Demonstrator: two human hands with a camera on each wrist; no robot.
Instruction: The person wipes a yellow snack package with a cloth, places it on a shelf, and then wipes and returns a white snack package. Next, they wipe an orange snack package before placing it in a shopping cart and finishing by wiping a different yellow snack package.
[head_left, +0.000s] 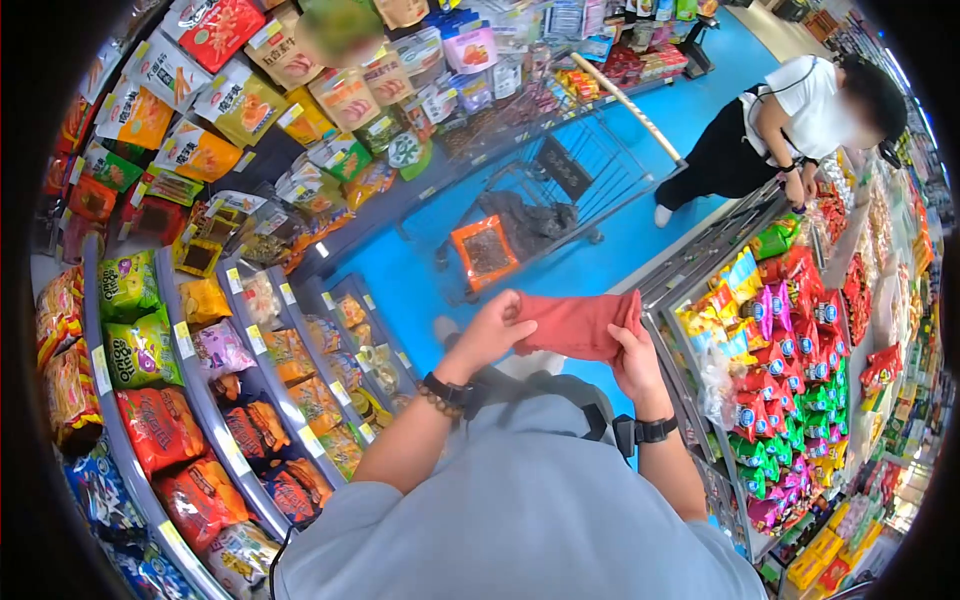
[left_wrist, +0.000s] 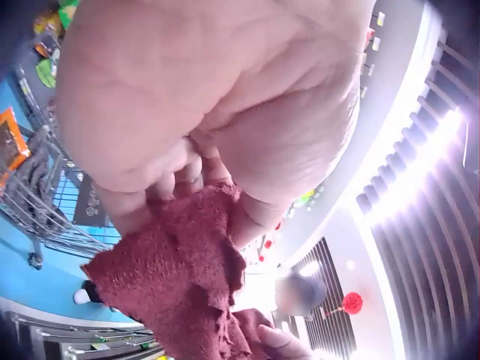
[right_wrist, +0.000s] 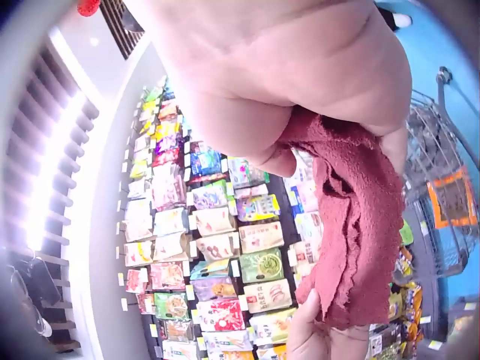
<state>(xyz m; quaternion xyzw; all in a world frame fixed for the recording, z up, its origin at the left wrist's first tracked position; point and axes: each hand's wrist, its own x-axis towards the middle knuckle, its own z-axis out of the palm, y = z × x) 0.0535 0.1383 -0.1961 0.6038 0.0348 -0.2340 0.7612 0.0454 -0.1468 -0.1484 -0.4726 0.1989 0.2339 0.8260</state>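
Observation:
A folded dark red cloth (head_left: 578, 326) is stretched between both hands in front of the grey-blue shirt. My left hand (head_left: 492, 332) pinches its left end, thumb on top and fingers beneath. At the opposite end, my right hand (head_left: 634, 362) grips the edge in the same way. The left wrist view shows the rough, towel-like weave of the cloth (left_wrist: 176, 274) hanging from the fingers. Seen from the right wrist, the cloth (right_wrist: 367, 225) lies in loose layered folds, with the left hand (right_wrist: 309, 337) at its far end.
Beyond the hands stands a wire shopping cart (head_left: 625, 190) holding an orange-edged packet (head_left: 484, 253) and a dark grey bundle (head_left: 535, 228). Snack shelves (head_left: 215, 400) line the left; a rack of bagged snacks (head_left: 790, 380) stands close on the right. Another person (head_left: 790, 120) leans over it farther off.

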